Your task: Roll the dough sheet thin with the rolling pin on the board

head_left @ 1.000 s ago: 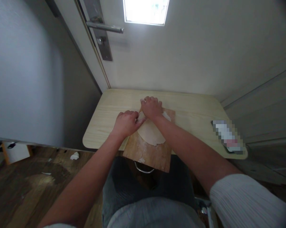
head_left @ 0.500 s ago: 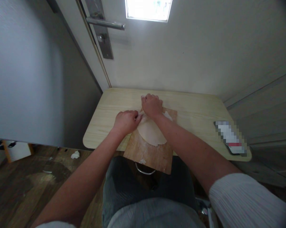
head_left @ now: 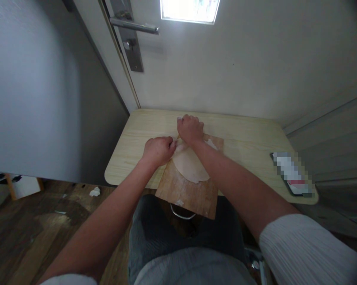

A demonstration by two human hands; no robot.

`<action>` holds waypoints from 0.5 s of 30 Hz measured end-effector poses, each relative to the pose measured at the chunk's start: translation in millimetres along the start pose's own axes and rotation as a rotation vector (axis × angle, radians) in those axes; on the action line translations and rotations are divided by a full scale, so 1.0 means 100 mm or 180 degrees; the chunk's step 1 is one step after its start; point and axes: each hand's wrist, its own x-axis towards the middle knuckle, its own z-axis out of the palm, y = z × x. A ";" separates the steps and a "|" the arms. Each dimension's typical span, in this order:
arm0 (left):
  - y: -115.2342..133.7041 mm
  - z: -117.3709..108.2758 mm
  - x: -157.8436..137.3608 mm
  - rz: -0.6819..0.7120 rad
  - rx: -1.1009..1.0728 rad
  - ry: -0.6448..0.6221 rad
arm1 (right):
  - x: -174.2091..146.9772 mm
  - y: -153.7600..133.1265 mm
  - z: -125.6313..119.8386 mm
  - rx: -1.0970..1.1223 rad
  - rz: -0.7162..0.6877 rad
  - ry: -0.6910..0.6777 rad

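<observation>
One phone [head_left: 291, 174] lies near the right forearm [head_left: 237, 180] (which hides some dough [head_left: 187, 163]).

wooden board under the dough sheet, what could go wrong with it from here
The wooden board overhangs the table at its near end, so pressing there might tip it. The dough sheet might tear if the left hand and right hand, around its far end, pull unevenly.
</observation>
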 end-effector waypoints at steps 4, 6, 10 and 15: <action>0.00 0.01 0.01 -0.0023 0.0017 -0.0031 | 0.01 -0.01 0.00 -0.0010 0.0003 -0.0036; 0.00 0.02 0.00 -0.0027 0.0014 -0.0060 | 0.01 -0.01 0.01 -0.0038 -0.0010 -0.0043; 0.02 0.02 -0.01 -0.0086 0.0023 -0.0136 | -0.02 0.00 0.01 -0.0117 -0.0033 -0.0070; 0.04 0.05 -0.04 -0.0184 -0.0021 -0.0116 | -0.07 0.04 -0.01 -0.0135 -0.0037 -0.0071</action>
